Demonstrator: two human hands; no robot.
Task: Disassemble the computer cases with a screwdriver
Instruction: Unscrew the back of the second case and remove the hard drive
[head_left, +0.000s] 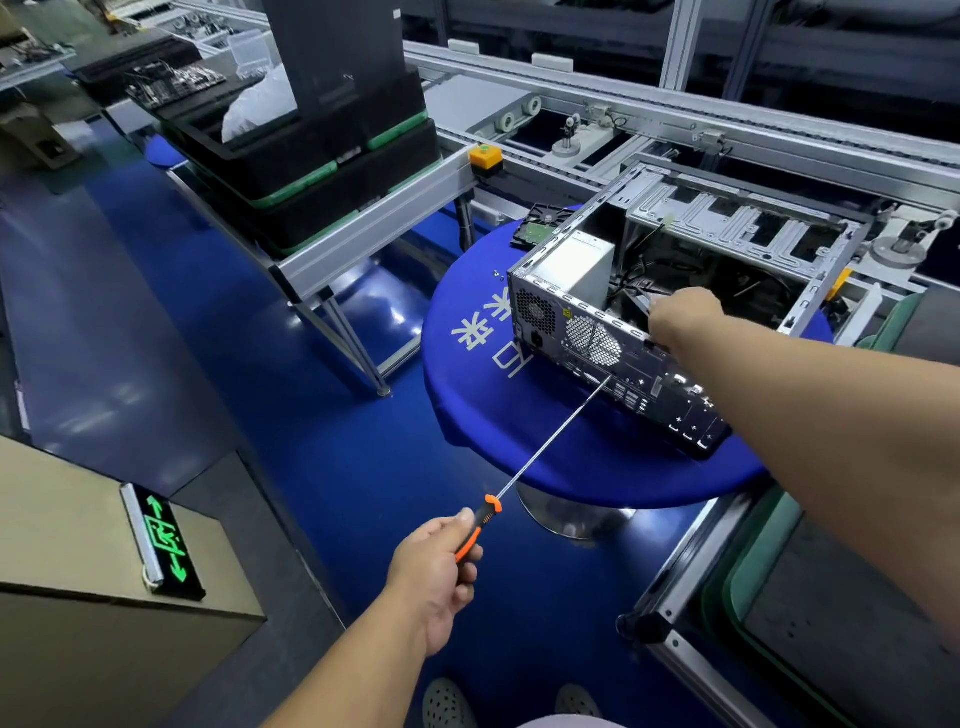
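An open metal computer case (587, 332) lies on a round table with a blue cloth (483, 395), its rear panel facing me. My left hand (439, 566) grips the orange-and-black handle of a long screwdriver (550, 441); the thin shaft reaches up to the rear panel and its tip touches there. My right hand (680, 314) rests on the top rear edge of the case, fingers curled over the rim into the inside, where they are hidden. A white power supply (584, 267) sits in the case's left corner among black cables.
A hard drive (537, 223) lies on the table behind the case. Stacked black trays (311, 171) stand on an aluminium conveyor frame at left. Conveyor rails run across the back. A cardboard box with a green exit sign (166, 540) is at lower left.
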